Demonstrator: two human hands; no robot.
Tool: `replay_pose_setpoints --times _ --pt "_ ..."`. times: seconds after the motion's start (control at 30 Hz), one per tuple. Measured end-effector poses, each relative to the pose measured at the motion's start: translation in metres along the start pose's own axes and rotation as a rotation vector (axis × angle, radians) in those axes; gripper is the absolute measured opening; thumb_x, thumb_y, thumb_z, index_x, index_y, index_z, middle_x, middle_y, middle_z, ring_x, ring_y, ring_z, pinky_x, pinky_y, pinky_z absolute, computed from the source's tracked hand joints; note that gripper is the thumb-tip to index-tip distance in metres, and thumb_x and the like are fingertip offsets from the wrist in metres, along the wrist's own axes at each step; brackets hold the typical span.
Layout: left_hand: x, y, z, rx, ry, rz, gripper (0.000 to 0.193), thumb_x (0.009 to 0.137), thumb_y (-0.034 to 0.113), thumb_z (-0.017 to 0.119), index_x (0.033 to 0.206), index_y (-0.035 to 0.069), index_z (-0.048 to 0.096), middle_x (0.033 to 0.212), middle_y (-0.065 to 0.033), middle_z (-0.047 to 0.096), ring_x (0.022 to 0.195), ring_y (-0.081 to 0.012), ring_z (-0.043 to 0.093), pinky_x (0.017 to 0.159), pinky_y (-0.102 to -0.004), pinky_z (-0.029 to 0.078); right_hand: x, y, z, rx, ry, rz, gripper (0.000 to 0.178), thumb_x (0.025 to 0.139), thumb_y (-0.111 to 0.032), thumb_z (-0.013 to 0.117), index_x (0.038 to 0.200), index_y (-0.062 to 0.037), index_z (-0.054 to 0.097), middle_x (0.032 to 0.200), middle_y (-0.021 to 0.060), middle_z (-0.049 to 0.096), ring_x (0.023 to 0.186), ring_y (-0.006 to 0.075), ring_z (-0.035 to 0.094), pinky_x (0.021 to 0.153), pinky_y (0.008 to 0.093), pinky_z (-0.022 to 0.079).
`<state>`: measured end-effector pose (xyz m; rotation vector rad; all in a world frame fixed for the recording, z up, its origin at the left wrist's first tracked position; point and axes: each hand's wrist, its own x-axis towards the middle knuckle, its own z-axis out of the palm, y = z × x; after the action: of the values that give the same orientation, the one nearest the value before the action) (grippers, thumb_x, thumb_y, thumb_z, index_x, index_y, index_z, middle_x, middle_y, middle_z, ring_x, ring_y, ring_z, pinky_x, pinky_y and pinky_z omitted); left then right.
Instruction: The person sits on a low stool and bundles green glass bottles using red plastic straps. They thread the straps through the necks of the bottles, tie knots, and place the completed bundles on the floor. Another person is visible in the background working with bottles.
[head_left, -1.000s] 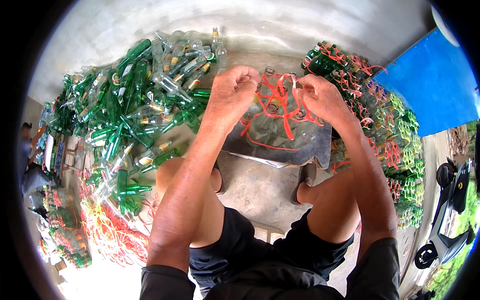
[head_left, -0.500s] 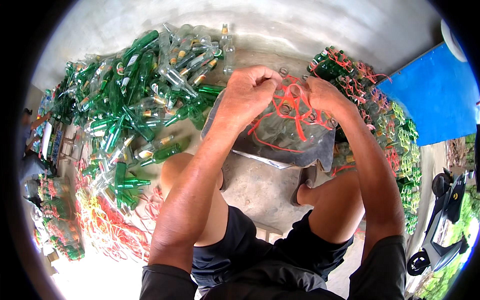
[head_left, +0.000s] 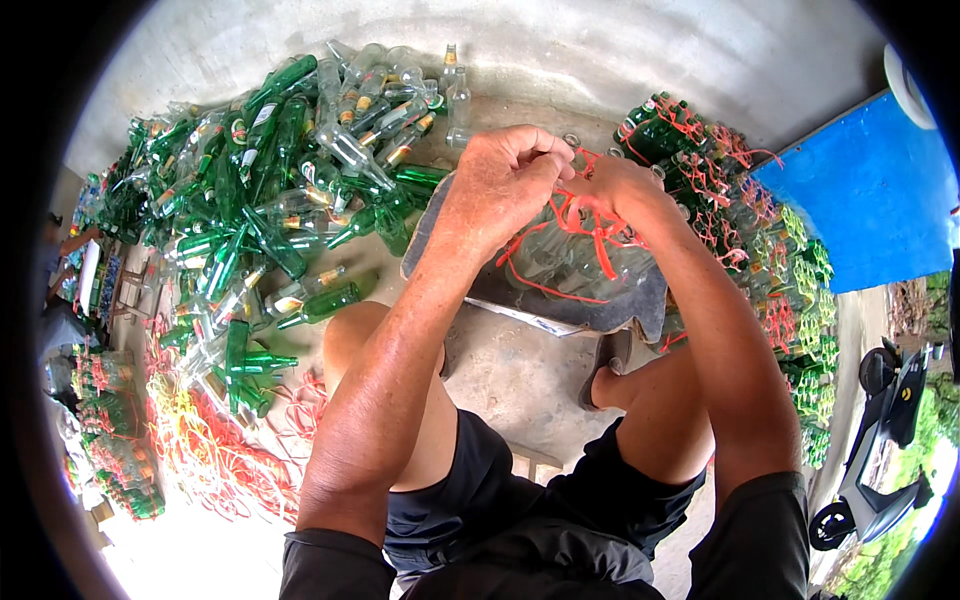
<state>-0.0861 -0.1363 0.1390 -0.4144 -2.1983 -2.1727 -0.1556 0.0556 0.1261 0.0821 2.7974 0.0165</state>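
Observation:
Several clear glass bottles (head_left: 548,258) stand close together on a dark, worn low stand (head_left: 610,318) between my knees. Red plastic strap (head_left: 604,250) runs round and over their necks, with loops and a loose end on top. My left hand (head_left: 505,185) is closed in a pinch on the strap at the far side of the bottle necks. Close beside it, my right hand (head_left: 622,188) is closed over the strap, covering some bottle mouths. Its fingertips are partly hidden.
A large heap of loose green and clear bottles (head_left: 270,170) lies to the left. Tangled red and yellow straps (head_left: 215,450) lie lower left. Strapped bottle bundles (head_left: 690,140) line the right side by a blue board (head_left: 865,190). A scooter (head_left: 880,450) stands far right.
My right hand has moved left and inward over the bottle necks, nearly meeting my left hand. My left hand has shifted slightly right. The bottles stay in place.

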Motion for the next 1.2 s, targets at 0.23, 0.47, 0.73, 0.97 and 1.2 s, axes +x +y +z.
replay_pose_setpoints --times 0.23,0.47,0.73,0.97,1.2 --pt "0.000 0.001 0.004 0.004 -0.004 -0.002 0.019 0.098 0.002 0.061 0.108 -0.003 0.076 0.096 -0.0097 0.078 0.088 -0.0145 0.072 0.082 -0.0297 0.058 0.042 0.028 0.020 0.067 -0.119 -0.075 0.056 0.090 -0.060 0.071 0.097 -0.0044 0.077 0.090 0.0128 0.076 0.083 0.0247 0.073 0.076 0.0407 0.055" --pt "-0.002 0.002 -0.003 0.006 0.027 0.004 0.018 0.098 0.005 0.063 0.106 -0.002 0.077 0.095 -0.0094 0.078 0.087 -0.0147 0.072 0.081 -0.0298 0.058 0.036 0.018 0.010 0.261 -0.295 -0.178 0.063 0.093 -0.066 0.067 0.110 -0.0054 0.073 0.091 0.0077 0.071 0.084 0.0215 0.065 0.075 0.0410 0.054" --pt "-0.004 0.005 -0.006 0.013 0.047 -0.016 0.017 0.098 0.005 0.064 0.106 -0.002 0.077 0.094 -0.0096 0.078 0.084 -0.0145 0.071 0.080 -0.0295 0.058 0.029 0.022 0.011 0.350 -0.336 -0.290 0.061 0.095 -0.065 0.066 0.106 -0.0050 0.071 0.087 0.0055 0.067 0.081 0.0198 0.062 0.071 0.0417 0.053" --pt "0.001 0.001 0.006 -0.034 0.012 -0.006 0.015 0.098 0.006 0.066 0.103 -0.002 0.078 0.092 -0.0088 0.078 0.083 -0.0141 0.070 0.079 -0.0285 0.058 0.037 0.035 0.029 0.419 -0.195 -0.302 0.048 0.095 -0.051 0.070 0.094 -0.0025 0.072 0.076 0.0058 0.066 0.069 0.0180 0.063 0.063 0.0373 0.052" --pt "0.006 -0.001 0.012 -0.011 -0.005 -0.046 0.015 0.098 0.006 0.067 0.105 -0.001 0.078 0.093 -0.0093 0.078 0.083 -0.0142 0.070 0.080 -0.0290 0.057 -0.009 0.035 0.001 0.383 -0.216 -0.268 0.050 0.088 -0.049 0.069 0.071 -0.0024 0.067 0.061 0.0073 0.064 0.058 0.0203 0.063 0.058 0.0383 0.049"
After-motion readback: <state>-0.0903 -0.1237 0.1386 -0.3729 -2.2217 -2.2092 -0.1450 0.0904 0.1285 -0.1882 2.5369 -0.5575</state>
